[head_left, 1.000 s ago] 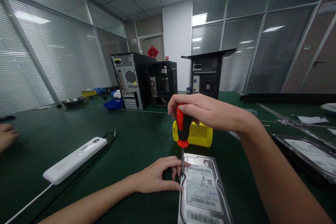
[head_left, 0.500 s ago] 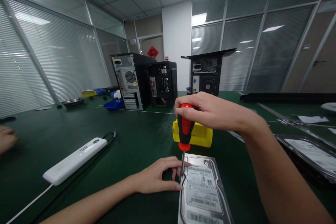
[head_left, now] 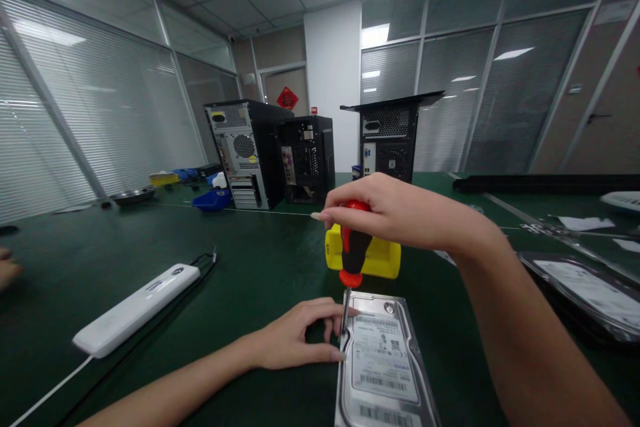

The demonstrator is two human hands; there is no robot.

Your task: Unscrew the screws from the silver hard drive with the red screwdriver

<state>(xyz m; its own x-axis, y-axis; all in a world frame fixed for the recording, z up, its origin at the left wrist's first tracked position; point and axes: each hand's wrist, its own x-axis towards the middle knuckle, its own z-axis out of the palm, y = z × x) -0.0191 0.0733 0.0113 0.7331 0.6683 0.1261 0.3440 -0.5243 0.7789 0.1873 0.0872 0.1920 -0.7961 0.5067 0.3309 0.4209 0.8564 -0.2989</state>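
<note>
Gripping the screwdriver point(head_left: 353, 248) at centre frame, the right hand point(head_left: 395, 212) stood its tip on the hard drive's point(head_left: 383, 363) upper-left corner screw. The left hand point(head_left: 295, 337), fingers curled, steadied that edge; turning squarely seemed next.

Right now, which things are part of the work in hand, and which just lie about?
In hand: red-and-black-handled screwdriver gripped by right hand; silver labelled hard drive steadied by left hand.

Lying about: yellow plastic box, white power strip, black computer towers, blue tray.

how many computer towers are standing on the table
3, all at the far end: a silver-backed tower on the left, an open black tower beside it, and a third tower apart to the right.
</note>
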